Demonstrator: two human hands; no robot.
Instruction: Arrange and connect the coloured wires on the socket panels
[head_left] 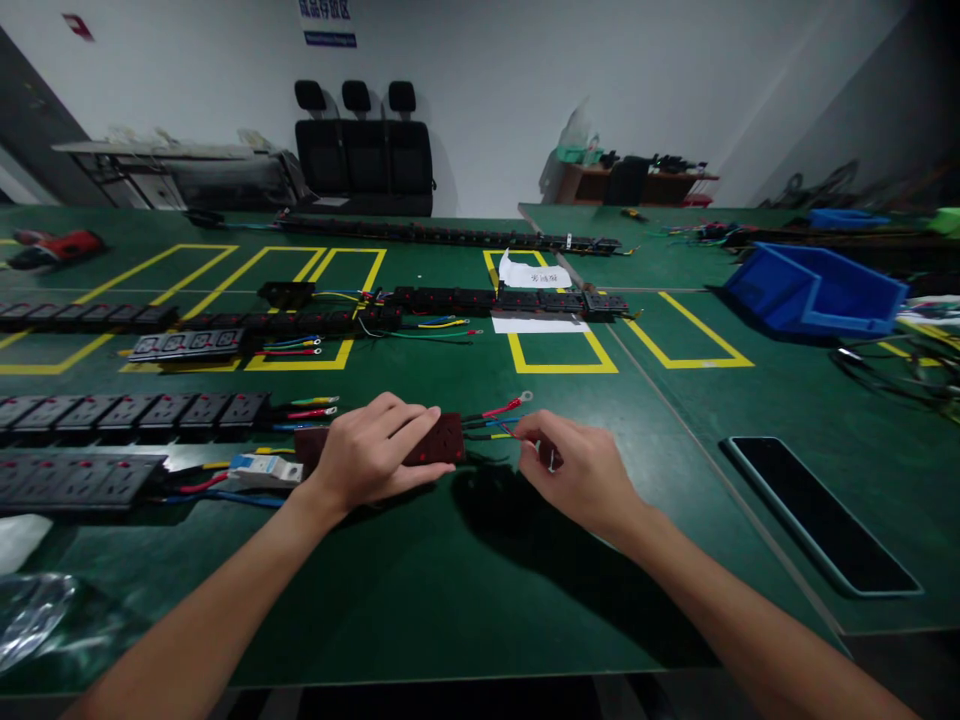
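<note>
My left hand (382,445) is wrapped over a dark red-brown socket strip (439,442), pressing it down on the green table. Out of the strip's right end come several wires with ring terminals; a red wire (502,408) points up and to the right. My right hand (570,465) pinches the wires' ends between thumb and fingers, just right of the strip. Which wire it grips is partly hidden by the fingers. Left of the strip lies a grey-white circuit breaker (266,470), joined by red and blue wires to a grey socket strip (82,480).
A phone (821,510) lies at the right. Behind it stands a blue bin (814,290). More socket strips (135,405) lie at the left, with another wired row (487,300) farther back. Clear plastic bags (34,610) rest front left; a red power drill (56,248) lies far left.
</note>
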